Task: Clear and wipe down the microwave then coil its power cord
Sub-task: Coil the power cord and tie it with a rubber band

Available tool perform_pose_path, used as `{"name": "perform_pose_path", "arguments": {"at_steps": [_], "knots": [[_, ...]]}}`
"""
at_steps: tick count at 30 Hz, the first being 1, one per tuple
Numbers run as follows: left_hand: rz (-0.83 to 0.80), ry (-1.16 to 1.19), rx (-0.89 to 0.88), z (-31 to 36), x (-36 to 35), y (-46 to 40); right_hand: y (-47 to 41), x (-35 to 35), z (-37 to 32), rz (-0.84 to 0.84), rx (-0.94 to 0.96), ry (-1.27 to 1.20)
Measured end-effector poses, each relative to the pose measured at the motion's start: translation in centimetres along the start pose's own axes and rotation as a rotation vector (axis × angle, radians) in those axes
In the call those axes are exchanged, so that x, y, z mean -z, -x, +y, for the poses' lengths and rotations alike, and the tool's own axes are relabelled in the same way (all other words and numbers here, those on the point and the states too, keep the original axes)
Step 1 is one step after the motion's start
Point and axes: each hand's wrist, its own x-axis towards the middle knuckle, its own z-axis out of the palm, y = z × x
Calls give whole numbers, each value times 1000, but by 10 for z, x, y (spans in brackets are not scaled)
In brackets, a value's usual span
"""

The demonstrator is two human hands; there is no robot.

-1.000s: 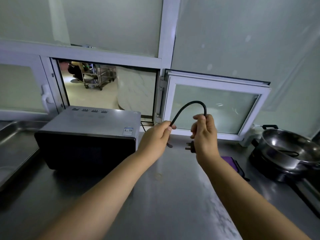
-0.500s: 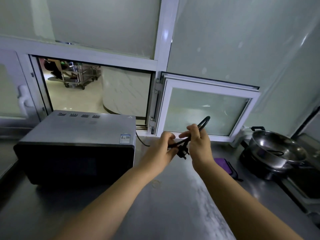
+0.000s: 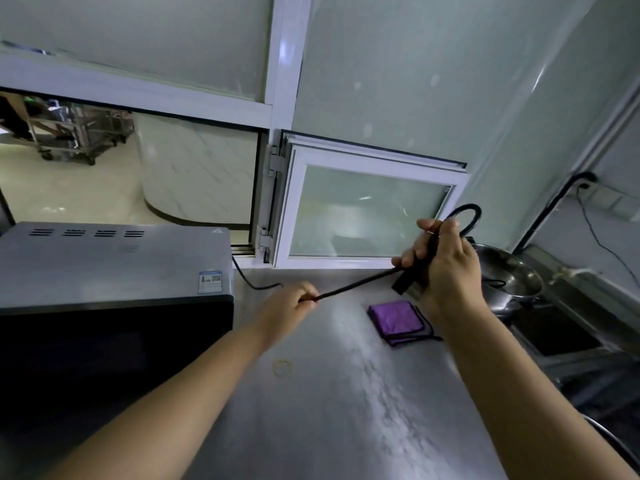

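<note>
The grey microwave (image 3: 114,268) with its dark door shut stands at the left of the steel counter (image 3: 329,393). Its black power cord (image 3: 360,283) runs from behind the microwave across the counter. My left hand (image 3: 287,306) pinches the cord near the microwave's right side. My right hand (image 3: 446,268) is raised to the right and grips a folded loop of the cord, which arches above the fingers, with the plug hanging below the palm. The stretch of cord between my hands is pulled taut. A folded purple cloth (image 3: 398,320) lies on the counter under my right hand.
A steel pot (image 3: 509,278) sits on a cooktop at the right edge. A small white-framed window (image 3: 367,209) stands ajar behind my hands, and a serving hatch opens behind the microwave. Other cables run along the right wall.
My hands were close together at the plug; now they have moved apart, the right hand up and to the right with the loop, the left sliding along the cord toward the microwave.
</note>
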Motion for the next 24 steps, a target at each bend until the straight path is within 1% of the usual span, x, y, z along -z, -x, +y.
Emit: {"name": "perform_pose_path", "arguments": {"at_steps": [2, 4, 6, 8, 10, 11, 14, 17, 20, 24], "knots": [[59, 27, 53, -8, 11, -5, -8, 5, 2, -55, -1, 40], [182, 157, 77, -9, 24, -10, -9, 7, 13, -108, -22, 208], [306, 274, 69, -3, 40, -14, -5, 6, 31, -150, -81, 369], [337, 260, 42, 4, 54, -15, 1, 2, 48, -195, -135, 558], [328, 238, 22, 9, 63, -14, 9, -4, 62, -237, -131, 831], [327, 227, 16, 12, 65, -13, 13, -8, 67, -263, -142, 916], [345, 184, 14, 16, 69, -8, 25, -27, 78, -287, -246, 1028], [365, 177, 12, 15, 69, -5, 32, -45, 86, -228, -291, 1171], [356, 222, 31, 13, 68, -3, 34, -53, 90, -169, -311, 1162], [333, 267, 50, 11, 66, -5, 34, -55, 97, -191, -279, 1117]]}}
